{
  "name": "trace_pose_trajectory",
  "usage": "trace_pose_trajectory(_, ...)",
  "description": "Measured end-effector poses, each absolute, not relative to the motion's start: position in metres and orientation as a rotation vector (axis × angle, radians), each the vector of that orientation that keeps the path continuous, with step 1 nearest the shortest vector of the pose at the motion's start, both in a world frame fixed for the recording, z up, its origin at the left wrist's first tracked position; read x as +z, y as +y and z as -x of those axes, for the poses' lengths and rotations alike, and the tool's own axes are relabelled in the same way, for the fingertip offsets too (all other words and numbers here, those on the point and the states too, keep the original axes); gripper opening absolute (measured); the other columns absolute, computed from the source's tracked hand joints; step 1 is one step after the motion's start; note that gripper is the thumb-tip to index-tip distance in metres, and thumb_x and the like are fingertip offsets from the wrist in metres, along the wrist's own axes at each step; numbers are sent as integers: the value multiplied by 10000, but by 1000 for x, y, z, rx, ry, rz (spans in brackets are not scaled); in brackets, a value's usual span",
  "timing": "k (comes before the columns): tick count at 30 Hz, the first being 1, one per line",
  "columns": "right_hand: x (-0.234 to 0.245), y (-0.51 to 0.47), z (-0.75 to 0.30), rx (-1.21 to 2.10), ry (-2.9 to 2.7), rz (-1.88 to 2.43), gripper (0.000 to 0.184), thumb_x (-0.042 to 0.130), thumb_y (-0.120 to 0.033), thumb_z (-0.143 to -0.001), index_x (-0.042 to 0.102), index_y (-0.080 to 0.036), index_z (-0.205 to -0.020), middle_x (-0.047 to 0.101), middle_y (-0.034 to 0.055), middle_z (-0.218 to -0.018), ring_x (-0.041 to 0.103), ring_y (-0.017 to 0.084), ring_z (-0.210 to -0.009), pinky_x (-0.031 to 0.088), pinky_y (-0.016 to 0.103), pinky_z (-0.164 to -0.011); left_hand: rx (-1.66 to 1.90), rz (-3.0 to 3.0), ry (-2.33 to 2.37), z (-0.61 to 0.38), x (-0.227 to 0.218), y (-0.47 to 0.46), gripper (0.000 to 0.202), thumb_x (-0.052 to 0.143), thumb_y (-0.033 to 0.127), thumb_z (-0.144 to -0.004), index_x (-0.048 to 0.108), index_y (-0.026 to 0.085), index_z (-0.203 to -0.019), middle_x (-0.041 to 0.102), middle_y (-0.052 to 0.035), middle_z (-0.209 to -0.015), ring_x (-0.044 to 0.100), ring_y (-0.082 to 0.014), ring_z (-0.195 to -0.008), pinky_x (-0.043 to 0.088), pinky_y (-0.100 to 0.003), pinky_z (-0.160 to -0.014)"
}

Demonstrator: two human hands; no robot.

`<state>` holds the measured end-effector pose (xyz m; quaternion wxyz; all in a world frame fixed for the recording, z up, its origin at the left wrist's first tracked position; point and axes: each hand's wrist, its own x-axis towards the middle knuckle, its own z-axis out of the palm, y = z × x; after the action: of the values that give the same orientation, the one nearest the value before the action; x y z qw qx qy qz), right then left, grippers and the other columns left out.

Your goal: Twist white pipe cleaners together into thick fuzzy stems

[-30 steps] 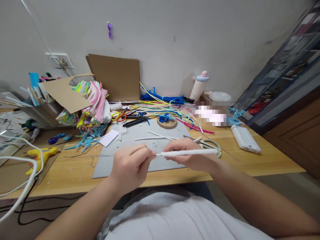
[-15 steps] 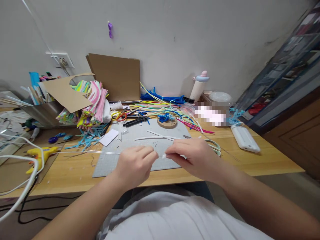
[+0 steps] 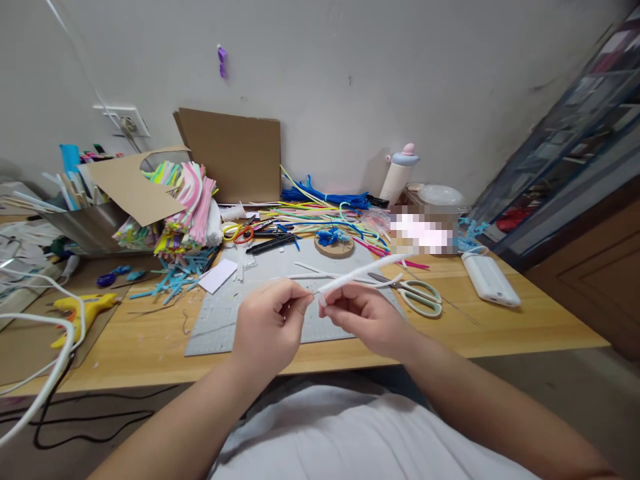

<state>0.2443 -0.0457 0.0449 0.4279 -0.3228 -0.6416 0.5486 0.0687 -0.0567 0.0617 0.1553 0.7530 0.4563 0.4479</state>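
Note:
A white fuzzy pipe cleaner [image 3: 370, 270] slants up to the right from between my hands, over the grey cutting mat [image 3: 215, 333]. My right hand [image 3: 367, 313] is closed on its lower end, where a short white piece bends down by the fingertips. My left hand [image 3: 273, 323] pinches with thumb and forefinger at the thin tip of the same pipe cleaner; the exact grip is small to see. Beyond the hands, more white pipe cleaners [image 3: 320, 272] lie across the mat. Green-handled scissors [image 3: 420, 298] rest just past my right hand.
A round cardboard disc [image 3: 334, 250] carries blue pipe-cleaner pieces. Behind it lie loose coloured pipe cleaners [image 3: 320, 217] and a bottle [image 3: 400, 177]. To the left are a yellow glue gun [image 3: 85, 310], a white card [image 3: 218, 276] and orange-yellow scissors [image 3: 239, 233]. A white power bank [image 3: 490, 277] sits right.
The thin white strands that stretched leftward from my left hand are gone from there. A white pipe cleaner now points up-right from my right hand, which has shifted left, uncovering the green-handled scissors.

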Motion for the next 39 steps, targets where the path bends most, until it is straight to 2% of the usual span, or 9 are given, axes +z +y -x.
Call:
trace_pose_trajectory(4, 35, -49, -229, 1588, -1201, 808, 224, 601, -349, -803, 556, -202, -966, 507, -60, -552, 283, 33, -381, 191, 160, -353, 1272, -2128, 1499, -76, 55, -53, 137, 541, 185, -808, 584, 193, -678, 559, 21, -599, 473, -112, -561, 336, -230, -540)
trace_pose_trajectory(8, 28, -45, -223, 1593, -1036, 806, 201, 586, -375, -822, 602, -192, -901, 454, -72, -449, 232, 31, -363, 137, 156, -344, 1269, -2127, 1564, -81, 47, -50, 124, 535, 192, -802, 588, 196, -690, 585, 8, -636, 506, -128, -611, 348, -234, -566)
trace_pose_trajectory(11, 20, -41, -221, 1546, -1014, 777, 166, 616, -348, -806, 637, -201, -881, 524, -44, -504, 350, 46, -394, 227, 159, -362, 1244, -2023, 1555, -82, 43, -48, 129, 531, 210, -800, 594, 194, -689, 578, 9, -624, 504, -124, -592, 352, -230, -558)
trace_pose_trajectory(15, 15, -36, -224, 1409, -1071, 717, 104, 681, -278, -752, 690, -191, -808, 618, 10, -739, 536, 101, -639, 429, 229, -588, 1169, -1754, 1433, -84, 42, -45, 153, 539, 250, -784, 586, 184, -656, 545, 22, -567, 472, -108, -527, 338, -215, -503)
trace_pose_trajectory(17, 15, -32, -227, 1395, -1130, 694, 90, 681, -271, -752, 697, -191, -792, 615, 12, -761, 529, 104, -654, 434, 250, -627, 1129, -1593, 1365, -85, 45, -44, 167, 563, 275, -756, 568, 174, -623, 510, 31, -525, 441, -100, -499, 324, -209, -477)
trace_pose_trajectory(22, 15, -20, -236, 1444, -1237, 629, 125, 706, -292, -722, 685, -180, -773, 620, 6, -659, 558, 115, -584, 440, 250, -540, 1027, -1345, 1214, -84, 53, -40, 179, 622, 300, -674, 548, 155, -600, 525, 31, -523, 439, -87, -494, 323, -200, -476)
trace_pose_trajectory(27, 15, -9, -245, 1518, -1281, 601, 230, 708, -297, -720, 682, -176, -914, 642, 9, -632, 576, 121, -492, 465, 254, -462, 1000, -1347, 1201, -81, 61, -35, 186, 637, 292, -653, 537, 155, -576, 514, 41, -492, 438, -79, -474, 319, -200, -478)
trace_pose_trajectory(33, 17, -8, -246, 1523, -1243, 492, 193, 685, -302, -748, 695, -174, -892, 594, -8, -558, 537, 115, -461, 439, 236, -394, 982, -1379, 1186, -82, 65, -36, 169, 626, 270, -667, 539, 160, -573, 522, 36, -504, 450, -83, -479, 334, -208, -481)
trace_pose_trajectory(39, 22, -16, -237, 1396, -1135, 569, 101, 665, -278, -770, 704, -186, -775, 566, -25, -525, 492, 77, -436, 415, 206, -415, 1006, -1409, 1206, -84, 61, -37, 170, 620, 268, -683, 535, 160, -582, 501, 43, -504, 438, -82, -483, 324, -206, -473)
